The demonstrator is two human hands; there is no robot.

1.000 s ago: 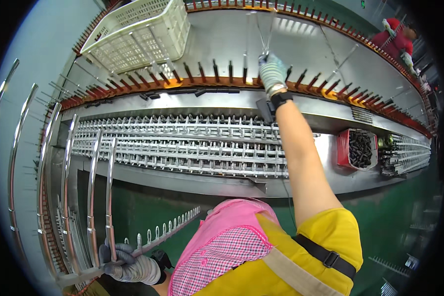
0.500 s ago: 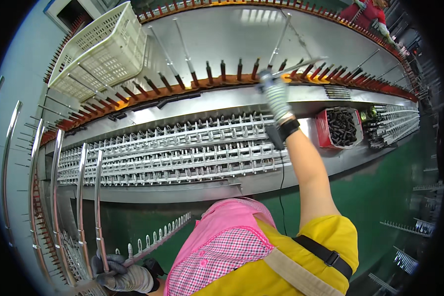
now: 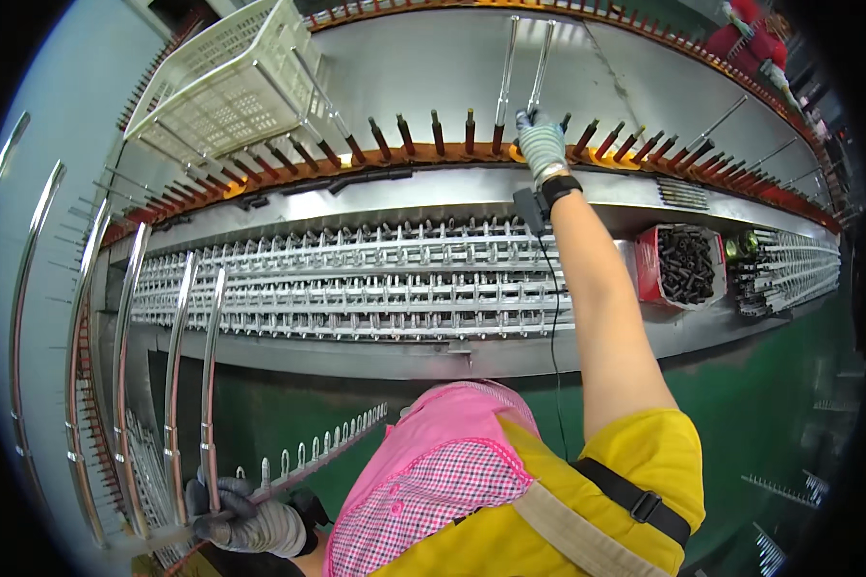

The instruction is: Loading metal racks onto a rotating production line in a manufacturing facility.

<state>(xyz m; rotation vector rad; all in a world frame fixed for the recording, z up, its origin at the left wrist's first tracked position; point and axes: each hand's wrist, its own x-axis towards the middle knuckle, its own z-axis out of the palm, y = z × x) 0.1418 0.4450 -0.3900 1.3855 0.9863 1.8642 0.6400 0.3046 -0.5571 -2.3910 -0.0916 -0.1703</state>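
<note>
My right hand (image 3: 543, 149), in a pale knit glove, reaches to the far conveyor and closes round the lower end of a shiny metal tube (image 3: 543, 69). The tube stands nearly upright over the row of dark pegs (image 3: 436, 133); its foot is hidden by the fingers. Just left of it, a similar tube stands on a peg. Low at the left, my gloved left hand (image 3: 255, 527) is closed on a rack bar (image 3: 322, 456) with small loops along it. Several long chrome tubes (image 3: 213, 375) rise from this bar, the nearest right beside my fingers.
Racks with metal prongs (image 3: 356, 288) lie stacked on the bench in front. A red-sided box (image 3: 650, 264) of black sleeves stands right of them, beside more racks (image 3: 789, 269). A white crate (image 3: 231, 87) sits far left. Someone in red (image 3: 746, 43) is at far right.
My right hand has brought its tube from a slanting, nearly level position to nearly upright beside the other tube. The conveyor pegs have moved left. My left hand keeps its hold.
</note>
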